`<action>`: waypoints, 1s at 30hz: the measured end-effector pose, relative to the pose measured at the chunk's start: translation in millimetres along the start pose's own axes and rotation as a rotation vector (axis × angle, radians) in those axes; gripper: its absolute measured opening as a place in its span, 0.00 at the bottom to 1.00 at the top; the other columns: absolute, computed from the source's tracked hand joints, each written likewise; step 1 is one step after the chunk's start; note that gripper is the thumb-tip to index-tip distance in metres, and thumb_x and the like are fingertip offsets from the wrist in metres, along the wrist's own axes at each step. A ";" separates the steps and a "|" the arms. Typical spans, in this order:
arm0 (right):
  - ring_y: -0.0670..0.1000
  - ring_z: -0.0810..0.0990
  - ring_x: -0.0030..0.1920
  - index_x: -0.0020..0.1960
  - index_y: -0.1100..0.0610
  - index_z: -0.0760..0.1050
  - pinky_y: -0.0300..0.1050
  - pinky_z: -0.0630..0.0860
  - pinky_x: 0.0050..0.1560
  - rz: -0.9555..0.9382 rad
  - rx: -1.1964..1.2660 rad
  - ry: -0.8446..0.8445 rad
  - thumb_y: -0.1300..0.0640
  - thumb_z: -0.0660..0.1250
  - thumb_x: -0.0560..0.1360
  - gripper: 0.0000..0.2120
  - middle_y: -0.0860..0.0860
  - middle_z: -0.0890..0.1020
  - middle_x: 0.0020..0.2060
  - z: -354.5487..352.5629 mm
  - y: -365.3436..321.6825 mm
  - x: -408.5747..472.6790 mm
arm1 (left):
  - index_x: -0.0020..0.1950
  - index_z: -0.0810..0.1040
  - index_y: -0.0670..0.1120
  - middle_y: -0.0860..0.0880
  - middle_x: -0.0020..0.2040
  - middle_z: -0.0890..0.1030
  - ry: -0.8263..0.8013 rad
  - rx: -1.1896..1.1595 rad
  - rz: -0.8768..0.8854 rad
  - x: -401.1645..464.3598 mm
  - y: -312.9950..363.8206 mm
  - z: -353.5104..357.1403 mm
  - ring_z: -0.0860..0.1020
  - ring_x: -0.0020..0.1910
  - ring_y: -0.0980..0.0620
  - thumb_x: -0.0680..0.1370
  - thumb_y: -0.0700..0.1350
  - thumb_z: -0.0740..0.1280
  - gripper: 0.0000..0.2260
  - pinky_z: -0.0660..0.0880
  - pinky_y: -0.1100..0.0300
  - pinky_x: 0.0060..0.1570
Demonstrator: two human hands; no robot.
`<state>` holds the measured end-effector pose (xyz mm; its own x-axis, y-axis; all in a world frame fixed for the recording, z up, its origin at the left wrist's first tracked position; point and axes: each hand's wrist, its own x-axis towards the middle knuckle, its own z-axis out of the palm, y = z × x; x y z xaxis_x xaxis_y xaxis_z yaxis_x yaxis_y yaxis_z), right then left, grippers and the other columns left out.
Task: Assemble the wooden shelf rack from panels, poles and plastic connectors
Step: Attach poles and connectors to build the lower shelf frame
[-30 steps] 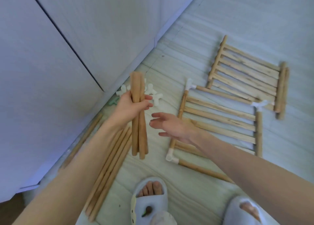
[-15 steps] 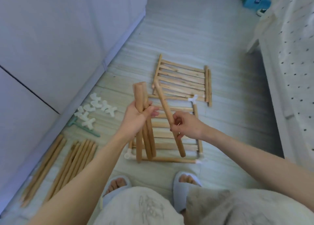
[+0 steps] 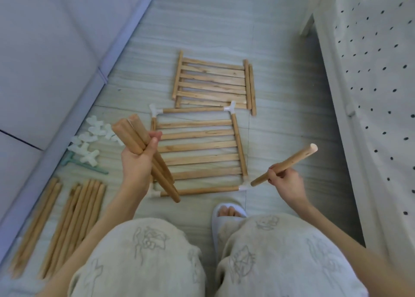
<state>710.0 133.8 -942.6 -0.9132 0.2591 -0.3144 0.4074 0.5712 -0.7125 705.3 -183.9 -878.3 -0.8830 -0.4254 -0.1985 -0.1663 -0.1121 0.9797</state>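
My left hand (image 3: 137,162) grips a bundle of short wooden poles (image 3: 132,133) above the floor. A single pole (image 3: 292,162) is held by my right hand (image 3: 284,181), its lower end close to the white corner connector (image 3: 243,186) of a slatted panel (image 3: 197,146). That panel lies flat, framed by poles with white connectors at its corners. A second slatted panel (image 3: 212,81) lies beyond it. Loose white connectors (image 3: 89,144) sit on the floor at the left.
Long poles (image 3: 74,220) lie in rows at the lower left beside a pale cabinet (image 3: 45,49). A green tool (image 3: 80,164) lies by the connectors. A dotted white bed cover (image 3: 379,94) hangs at the right. My knees and a slipper (image 3: 228,210) fill the bottom.
The view swung from the cabinet side to over the panels. My right hand took one pole from the bundle and carried it right and down, to the panel's near right corner.
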 end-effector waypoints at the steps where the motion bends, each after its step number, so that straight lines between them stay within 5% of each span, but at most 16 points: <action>1: 0.48 0.78 0.39 0.44 0.53 0.78 0.30 0.67 0.34 0.003 -0.005 -0.004 0.57 0.63 0.75 0.05 0.51 0.81 0.35 1.9 2.3 -0.5 | 0.46 0.79 0.49 0.45 0.52 0.82 0.000 -0.014 -0.007 -0.3 -0.9 0.0 0.78 0.58 0.49 0.78 0.36 0.64 0.08 0.70 0.46 0.65; 10: 0.46 0.75 0.39 0.52 0.54 0.79 0.36 0.66 0.34 -0.041 -0.089 -0.036 0.53 0.65 0.76 0.08 0.45 0.78 0.34 10.5 16.2 -2.1 | 0.43 0.79 0.51 0.47 0.48 0.83 -0.009 -0.045 -0.017 -3.4 -4.6 -6.1 0.80 0.56 0.47 0.78 0.36 0.64 0.11 0.70 0.42 0.63; 15: 0.54 0.78 0.52 0.58 0.58 0.78 0.35 0.64 0.42 -0.080 -0.235 -0.138 0.54 0.65 0.77 0.12 0.53 0.84 0.47 19.4 16.1 -1.7 | 0.44 0.79 0.51 0.48 0.49 0.83 -0.017 -0.024 -0.025 -4.9 -6.7 -7.5 0.80 0.56 0.48 0.78 0.36 0.64 0.10 0.70 0.41 0.63; 22: 0.58 0.78 0.56 0.45 0.55 0.81 0.39 0.68 0.48 -0.130 -0.276 -0.172 0.60 0.65 0.77 0.07 0.52 0.81 0.51 26.3 17.8 -3.4 | 0.47 0.79 0.48 0.46 0.52 0.82 -0.018 -0.008 -0.034 -0.9 -16.0 -12.9 0.78 0.59 0.48 0.78 0.36 0.64 0.08 0.70 0.46 0.65; 25: 0.57 0.76 0.60 0.51 0.59 0.82 0.41 0.69 0.54 -0.099 -0.238 -0.134 0.58 0.65 0.77 0.08 0.53 0.80 0.58 28.5 20.9 -8.2 | 0.47 0.79 0.49 0.46 0.50 0.81 0.043 -0.004 -0.041 4.6 -18.1 -21.3 0.77 0.58 0.46 0.77 0.37 0.66 0.07 0.71 0.46 0.64; 27: 0.57 0.77 0.57 0.53 0.59 0.81 0.40 0.67 0.50 -0.067 -0.236 -0.115 0.56 0.64 0.78 0.10 0.52 0.81 0.55 28.6 18.3 -7.8 | 0.48 0.80 0.50 0.44 0.51 0.81 0.091 0.008 -0.041 9.4 -17.4 -31.2 0.78 0.57 0.46 0.76 0.38 0.68 0.07 0.71 0.45 0.63; 30: 0.58 0.78 0.45 0.52 0.61 0.80 0.44 0.66 0.39 0.000 -0.344 -0.149 0.50 0.60 0.79 0.16 0.52 0.79 0.34 29.6 11.3 -6.5 | 0.51 0.80 0.52 0.46 0.53 0.82 0.100 0.013 -0.017 10.9 -15.2 -49.1 0.80 0.56 0.48 0.75 0.40 0.69 0.08 0.74 0.48 0.61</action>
<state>720.5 115.4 -967.1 -0.8936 0.1577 -0.4202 0.3623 0.8061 -0.4678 719.8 -231.0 -896.7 -0.8320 -0.5110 -0.2161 -0.1869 -0.1087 0.9764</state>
